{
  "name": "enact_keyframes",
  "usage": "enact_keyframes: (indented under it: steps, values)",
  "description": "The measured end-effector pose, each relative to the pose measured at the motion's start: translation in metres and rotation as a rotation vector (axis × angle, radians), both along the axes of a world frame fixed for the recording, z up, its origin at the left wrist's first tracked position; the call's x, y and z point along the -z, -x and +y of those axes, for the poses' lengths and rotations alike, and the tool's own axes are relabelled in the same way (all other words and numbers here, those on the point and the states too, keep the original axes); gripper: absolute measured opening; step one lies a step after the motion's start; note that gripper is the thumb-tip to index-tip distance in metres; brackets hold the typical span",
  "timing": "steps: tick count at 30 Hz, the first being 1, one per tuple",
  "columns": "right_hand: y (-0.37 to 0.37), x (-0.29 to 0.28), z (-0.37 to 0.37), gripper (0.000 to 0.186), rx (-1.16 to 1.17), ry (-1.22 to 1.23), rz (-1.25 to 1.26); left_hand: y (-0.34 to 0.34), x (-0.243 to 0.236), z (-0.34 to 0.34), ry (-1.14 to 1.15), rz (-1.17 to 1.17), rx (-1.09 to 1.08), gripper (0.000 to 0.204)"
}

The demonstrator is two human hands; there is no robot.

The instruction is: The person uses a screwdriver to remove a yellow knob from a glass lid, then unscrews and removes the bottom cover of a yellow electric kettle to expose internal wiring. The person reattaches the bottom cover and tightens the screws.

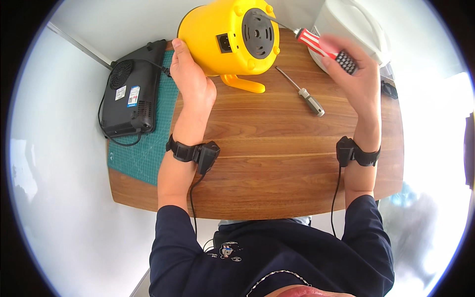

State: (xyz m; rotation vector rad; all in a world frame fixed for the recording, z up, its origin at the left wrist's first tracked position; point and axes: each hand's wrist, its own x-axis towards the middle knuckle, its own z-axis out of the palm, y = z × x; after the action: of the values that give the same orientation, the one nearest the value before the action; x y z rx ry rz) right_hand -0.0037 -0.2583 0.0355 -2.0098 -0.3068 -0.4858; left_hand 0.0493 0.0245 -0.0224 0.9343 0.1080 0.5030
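Observation:
My left hand (188, 74) supports a yellow jug-shaped appliance (208, 37) from its left side, the fingers partly hidden behind it. The appliance is tipped on its side, its base turned to the right. On that base are a round black vented plate (257, 44), a black power socket (224, 43) and small yellow feet; a yellow handle (250, 85) points down. Closed around the grip of a red-and-white striped screwdriver (316, 43) is my right hand (354, 69), slightly blurred. The screwdriver's shaft reaches left to the plate's upper edge; whether its tip touches cannot be told.
A second screwdriver, grey-handled (311, 102), lies on the wooden table (277, 168). On the left, a black appliance (131, 94) with a fan grille and cord rests on a green cutting mat (133, 161). A white appliance (346, 24) stands at the back right. Cabled black bands circle both wrists.

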Motion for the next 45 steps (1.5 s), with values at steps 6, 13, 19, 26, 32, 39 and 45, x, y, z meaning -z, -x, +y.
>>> enact_keyframes:
  steps: [6, 13, 19, 26, 32, 39, 45]
  values:
    - [0.001, -0.005, -0.013, 0.022, 0.038, 0.017, 0.009, -0.004, 0.003, 0.001, 0.030, 0.015, 0.023, 0.043]
    - [0.003, -0.005, -0.010, 0.023, 0.022, 0.054, 0.052, -0.005, 0.007, 0.003, 0.032, 0.026, 0.051, 0.042]
    - [0.003, -0.003, -0.008, 0.023, -0.006, 0.041, 0.073, -0.006, 0.008, 0.005, 0.034, 0.017, 0.070, 0.040]
    - [0.002, -0.001, -0.008, 0.023, 0.003, 0.073, 0.057, -0.007, 0.009, 0.004, 0.044, 0.012, 0.073, 0.041]
    - [-0.001, 0.000, -0.013, 0.025, -0.032, 0.113, 0.081, -0.007, 0.009, 0.003, -0.014, 0.004, 0.043, 0.040]
    - [-0.012, 0.007, -0.023, 0.044, -0.067, 0.102, -0.086, -0.007, 0.014, 0.001, -0.080, -0.018, 0.025, 0.039]
    - [-0.015, 0.010, -0.004, 0.040, -0.036, -0.308, -0.117, -0.006, 0.009, -0.005, -0.005, 0.072, 0.034, 0.039]
